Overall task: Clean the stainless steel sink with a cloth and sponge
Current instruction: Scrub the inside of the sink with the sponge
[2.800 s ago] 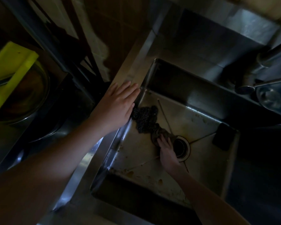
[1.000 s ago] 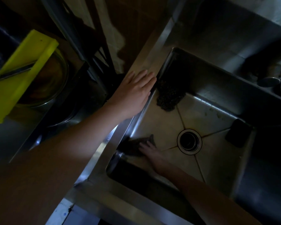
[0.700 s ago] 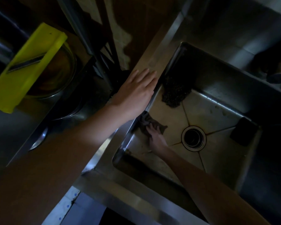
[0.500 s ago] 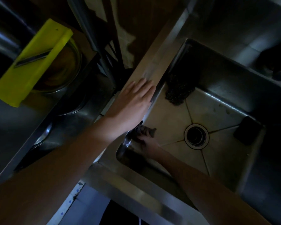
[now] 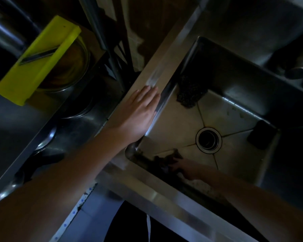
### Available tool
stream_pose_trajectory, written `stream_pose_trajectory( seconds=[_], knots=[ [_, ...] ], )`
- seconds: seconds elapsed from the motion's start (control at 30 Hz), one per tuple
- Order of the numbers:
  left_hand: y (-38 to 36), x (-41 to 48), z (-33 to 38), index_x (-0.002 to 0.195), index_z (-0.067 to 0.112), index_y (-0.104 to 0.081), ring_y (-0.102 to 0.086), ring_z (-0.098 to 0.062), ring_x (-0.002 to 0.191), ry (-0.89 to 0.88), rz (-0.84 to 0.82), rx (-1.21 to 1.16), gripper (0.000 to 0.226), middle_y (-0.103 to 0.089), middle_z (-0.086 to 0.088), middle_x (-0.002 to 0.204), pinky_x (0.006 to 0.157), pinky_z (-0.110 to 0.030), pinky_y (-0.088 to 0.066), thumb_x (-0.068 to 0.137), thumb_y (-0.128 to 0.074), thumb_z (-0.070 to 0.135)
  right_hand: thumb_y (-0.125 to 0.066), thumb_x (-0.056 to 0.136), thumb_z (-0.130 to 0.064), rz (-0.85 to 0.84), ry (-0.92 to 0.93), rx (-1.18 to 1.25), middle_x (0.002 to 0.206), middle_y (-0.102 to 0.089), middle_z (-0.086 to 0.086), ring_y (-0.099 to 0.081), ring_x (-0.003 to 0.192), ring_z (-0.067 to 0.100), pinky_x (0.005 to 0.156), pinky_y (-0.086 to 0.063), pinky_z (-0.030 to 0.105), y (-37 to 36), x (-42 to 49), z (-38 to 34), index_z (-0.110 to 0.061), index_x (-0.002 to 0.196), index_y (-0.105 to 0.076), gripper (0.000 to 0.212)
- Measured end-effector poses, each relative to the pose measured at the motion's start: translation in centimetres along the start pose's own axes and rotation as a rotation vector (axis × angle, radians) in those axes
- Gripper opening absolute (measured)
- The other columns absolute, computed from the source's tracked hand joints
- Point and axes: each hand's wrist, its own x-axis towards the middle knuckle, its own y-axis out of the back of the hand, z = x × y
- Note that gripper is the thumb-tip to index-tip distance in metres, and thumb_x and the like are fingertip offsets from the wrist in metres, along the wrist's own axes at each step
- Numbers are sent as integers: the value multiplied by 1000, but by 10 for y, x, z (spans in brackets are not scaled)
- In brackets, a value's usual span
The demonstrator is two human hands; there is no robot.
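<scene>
Dim kitchen, light glinting off the steel counter (image 5: 166, 55). Left of the left grip (image 5: 138, 112), a yellow slicer (image 5: 35, 67) lies across a glass bowl (image 5: 75, 70). Beyond the grip is a brown, pale-patched surface (image 5: 147, 23). Nearer than it is a bluish floor (image 5: 94, 219).

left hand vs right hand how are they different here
The left hand lies flat on the rim of the sink; the right hand reaches down inside it onto the dark cloth. The left hand is lit, the right hand shadowed and blurred. Both are bare.

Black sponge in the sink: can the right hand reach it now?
Probably yes: the sponge lies uncovered, only bare sink floor and the drain between it and the right hand on the cloth.
</scene>
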Motion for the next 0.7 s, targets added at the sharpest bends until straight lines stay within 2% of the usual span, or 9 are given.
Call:
stream_pose_trajectory(
  seconds=[0.1,0.23,0.37,0.47,0.53,0.63,0.7],
  knots=[
    [1,-1,2,143,4,-34,-22,-27,143,-10,13,-1,49,-29,-13,152,113,-34,-11,99,-38,27,-43,90,4,-67,29,-193,155,-27,3,-12,146,24,119,-19,39,-13,-25,22,-18,137,-49,52],
    [0,-1,6,140,2,-38,-23,-28,142,-25,9,-40,47,-30,-15,152,114,-36,-12,99,-41,23,-39,87,12,-86,27,-262,159,-13,-3,1,147,24,117,-20,38,-14,-34,21,-20,145,-34,66],
    [-6,-1,17,137,3,-43,-27,-30,141,-25,6,-88,45,-34,-16,150,113,-40,-18,96,-47,20,-41,85,14,-53,86,-333,157,-18,1,-4,147,24,119,-15,41,0,-17,0,-15,145,-32,67],
    [-11,0,25,134,3,-48,-31,-31,139,-29,1,-91,43,-37,-17,147,111,-43,-25,94,-51,19,-41,87,9,-17,156,-382,156,-24,7,-9,147,19,120,0,44,6,13,-8,-9,144,-33,61],
    [-13,0,30,134,3,-47,-30,-31,139,-44,-11,-93,43,-36,-17,148,112,-44,-24,94,-50,19,-41,91,1,50,147,-383,156,-22,10,-11,147,19,119,9,38,8,28,-16,-9,144,-32,55],
    [-17,-1,35,136,4,-45,-30,-30,139,-80,-26,-67,44,-36,-16,148,112,-42,-24,95,-48,20,-34,99,-11,122,161,-401,157,-19,10,-10,147,20,118,8,36,11,37,-26,-10,145,-31,47],
    [-20,-1,38,137,6,-44,-30,-29,139,-97,-43,-33,45,-35,-14,149,112,-40,-24,95,-46,23,-33,99,-11,119,158,-370,156,-24,7,-9,147,18,117,9,38,6,33,-24,-10,145,-32,46]
  ],
)
